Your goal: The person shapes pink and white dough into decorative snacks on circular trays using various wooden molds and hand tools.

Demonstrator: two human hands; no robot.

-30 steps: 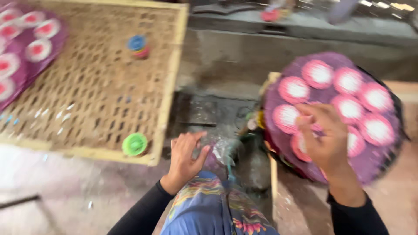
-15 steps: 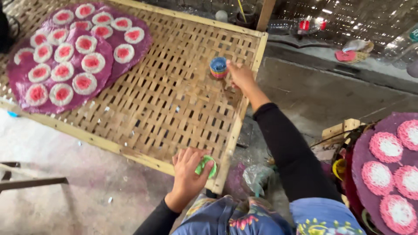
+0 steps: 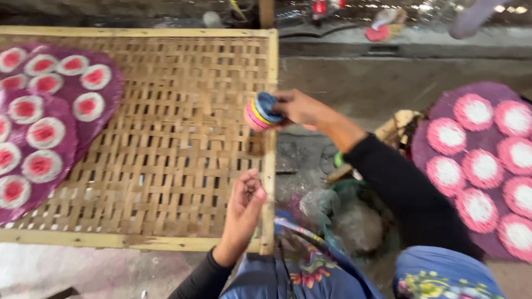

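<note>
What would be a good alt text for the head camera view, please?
The right hand holds a stack of small coloured cups above a woven bamboo tray. The left hand rests at the tray's near edge, and purple sheets with pink-white discs lie on the tray.

No packages, labels, signs or screens anywhere, left or right, near or far

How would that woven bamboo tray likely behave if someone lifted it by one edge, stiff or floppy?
The woven bamboo tray would probably stay fairly stiff, since solid strips frame its edges. The open weave suggests it is light for its size, though it may flex a little in the middle. Tilting it would likely slide the purple sheets with pink and white rounds lying loose on it.
</note>
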